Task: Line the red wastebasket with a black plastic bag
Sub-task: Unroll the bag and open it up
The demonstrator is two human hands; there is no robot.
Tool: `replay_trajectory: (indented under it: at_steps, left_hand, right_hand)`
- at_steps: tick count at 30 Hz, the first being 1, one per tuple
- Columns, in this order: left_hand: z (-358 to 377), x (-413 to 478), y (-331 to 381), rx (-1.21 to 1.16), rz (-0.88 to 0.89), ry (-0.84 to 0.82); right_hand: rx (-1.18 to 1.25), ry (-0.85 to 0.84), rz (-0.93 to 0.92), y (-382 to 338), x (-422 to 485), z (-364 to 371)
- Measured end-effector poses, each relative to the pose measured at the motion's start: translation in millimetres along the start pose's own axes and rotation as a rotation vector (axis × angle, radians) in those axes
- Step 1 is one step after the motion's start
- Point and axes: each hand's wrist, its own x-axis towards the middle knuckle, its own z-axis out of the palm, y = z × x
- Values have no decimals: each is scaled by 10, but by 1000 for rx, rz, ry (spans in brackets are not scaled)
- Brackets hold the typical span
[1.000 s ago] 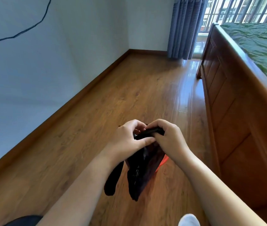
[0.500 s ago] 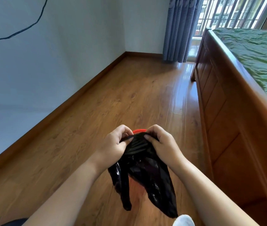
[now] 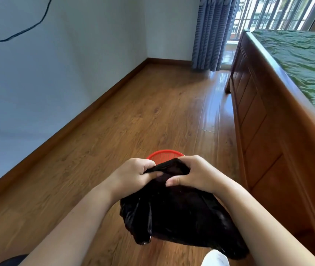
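A black plastic bag [image 3: 179, 217] hangs crumpled in front of me, spread wide below my hands. My left hand [image 3: 133, 175] pinches its top edge on the left. My right hand [image 3: 197, 174] pinches the same edge on the right, thumb pressed on the plastic. The two hands sit close together. Just beyond them stands the red wastebasket [image 3: 163, 154] on the floor; only its far mesh rim shows, the remainder hidden behind the hands and bag.
A wooden bed frame [image 3: 264, 135] with a green cover [image 3: 306, 60] runs along the right. A white wall [image 3: 37, 83] with a baseboard bounds the left. Wooden floor [image 3: 152, 112] stretches ahead to blue curtains [image 3: 212, 33]. A white shoe tip [image 3: 215, 259] shows at the bottom.
The bag has unfolded and spread wider below my hands. My view has tilted down and more of the red rim shows beyond my fingers.
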Motion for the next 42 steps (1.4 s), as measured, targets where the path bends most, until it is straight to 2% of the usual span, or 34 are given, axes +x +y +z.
replay_trajectory:
  at_steps: [2,4,8,13,19,22,25,30,33,36,39,42]
  left_hand:
    - [11,5,-13,75,-1,-1]
    - [23,8,-14,102,12,6]
    - [46,0,-23,20,12,41]
    - [83,6,-113,-191,-70,-6]
    - [251,48,-87,-307,-64,60]
    - [269,31,-99,-231,-31,17]
    - [218,-5,-95,-112,-70,-17]
    - [228,-9,-91,96,-159,118]
    - [261,0,-97,198,-123,301]
    - [212,73,-53,218,-17,491]
    - [96,172,44,120,52,589]
    - [18,285,59,-48,36,688]
  right_hand:
    - [-43,-87,45,8,3,45]
    - [-31,-89,42,23,-8,58]
    - [-71,-5,-38,62,-5,16]
    - [-28,100,-2,145,9,4]
    - [-6,194,-13,106,35,-8]
    - [-21,108,-38,53,0,-26]
    - [-154,24,6,57,-22,-42]
    - [-317,-16,101,52,-23,-27]
    - [-340,109,113,98,-6,-76]
    - [-322,306,47,129,23,-157]
    - [-288,481,-24,122,52,-236]
    - [-195,620,-84,100,108,-315]
